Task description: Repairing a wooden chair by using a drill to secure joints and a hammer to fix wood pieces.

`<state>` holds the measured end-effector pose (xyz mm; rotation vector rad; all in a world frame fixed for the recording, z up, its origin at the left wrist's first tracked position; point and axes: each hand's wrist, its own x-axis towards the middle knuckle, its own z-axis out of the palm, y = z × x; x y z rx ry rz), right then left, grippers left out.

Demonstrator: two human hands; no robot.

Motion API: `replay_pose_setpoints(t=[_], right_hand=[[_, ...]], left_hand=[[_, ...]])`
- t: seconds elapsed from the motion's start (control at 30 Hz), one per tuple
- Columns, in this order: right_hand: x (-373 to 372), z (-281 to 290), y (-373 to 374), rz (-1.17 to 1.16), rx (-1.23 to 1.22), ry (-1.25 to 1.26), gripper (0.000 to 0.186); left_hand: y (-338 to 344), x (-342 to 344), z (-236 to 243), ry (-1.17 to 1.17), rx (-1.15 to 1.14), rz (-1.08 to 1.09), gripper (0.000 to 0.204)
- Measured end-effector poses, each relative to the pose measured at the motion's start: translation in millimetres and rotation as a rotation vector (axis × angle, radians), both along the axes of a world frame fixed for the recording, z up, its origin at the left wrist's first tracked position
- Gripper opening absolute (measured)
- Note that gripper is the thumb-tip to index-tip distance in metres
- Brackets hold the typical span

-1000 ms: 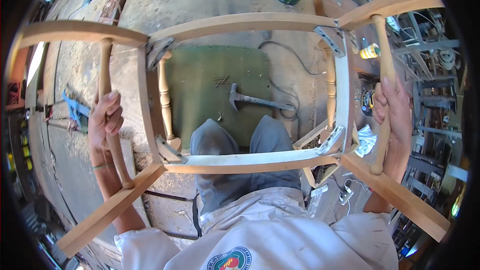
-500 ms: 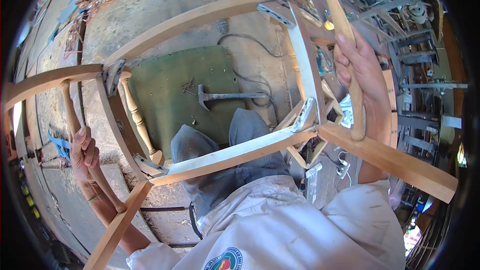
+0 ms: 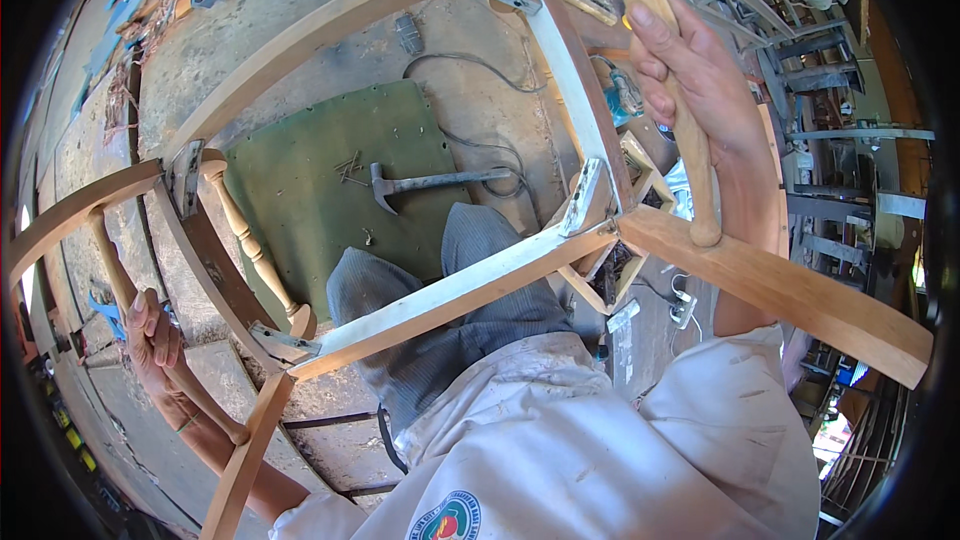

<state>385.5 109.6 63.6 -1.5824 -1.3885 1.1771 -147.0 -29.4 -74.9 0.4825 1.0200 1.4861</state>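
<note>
I hold a wooden chair frame [image 3: 460, 305] up in front of my knees, with metal-coloured brackets at its inner corners. On the left, my left hand [image 3: 155, 340] is closed around a rounded wooden rung [image 3: 205, 403] between two legs. My right hand [image 3: 700, 75] grips the matching rung [image 3: 692, 175] on the right side, thumb laid along it. Through the frame's opening I see a claw hammer [image 3: 440, 182] and several loose nails [image 3: 350, 168] lying on a green mat [image 3: 300, 180]. A turned wooden spindle [image 3: 250, 235] shows inside the left rail.
An open wooden box [image 3: 610, 290] with compartments is beyond the frame's right corner. Behind it are a teal power tool [image 3: 625, 95] and a dark cord [image 3: 470, 58] on the floor. A power socket [image 3: 683, 310] lies at right. Metal racks [image 3: 830, 130] stand farther right.
The whole frame has turned slightly counterclockwise in view. My right hand has moved farther away and my left hand a little nearer, both still gripping their rungs.
</note>
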Motion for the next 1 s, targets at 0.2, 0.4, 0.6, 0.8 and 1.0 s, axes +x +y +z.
replay_pose_setpoints(t=[0.2,0.4,0.6,0.8,1.0], right_hand=[[-0.8,0.2,3.1,-0.014,-0.015,-0.033,0.044],[-3.4,1.7,1.8,0.001,-0.024,0.037,0.043],[43.3,1.6,-0.9,0.18,0.037,0.072,0.054],[96.0,54.1,-93.1,0.303,0.265,0.863,0.09],[68.3,46.9,-89.9,-0.243,0.708,0.408,0.025]], left_hand=[[4.6,6.5,4.3,0.0,0.002,0.014,0.025],[-3.0,-11.0,-3.5,0.054,-0.057,-0.035,0.031],[6.6,17.9,13.3,0.082,-0.071,0.05,0.029],[15.3,11.6,-2.2,0.038,-0.063,-0.027,0.024],[24.0,27.7,7.9,0.041,-0.085,0.039,0.02]])
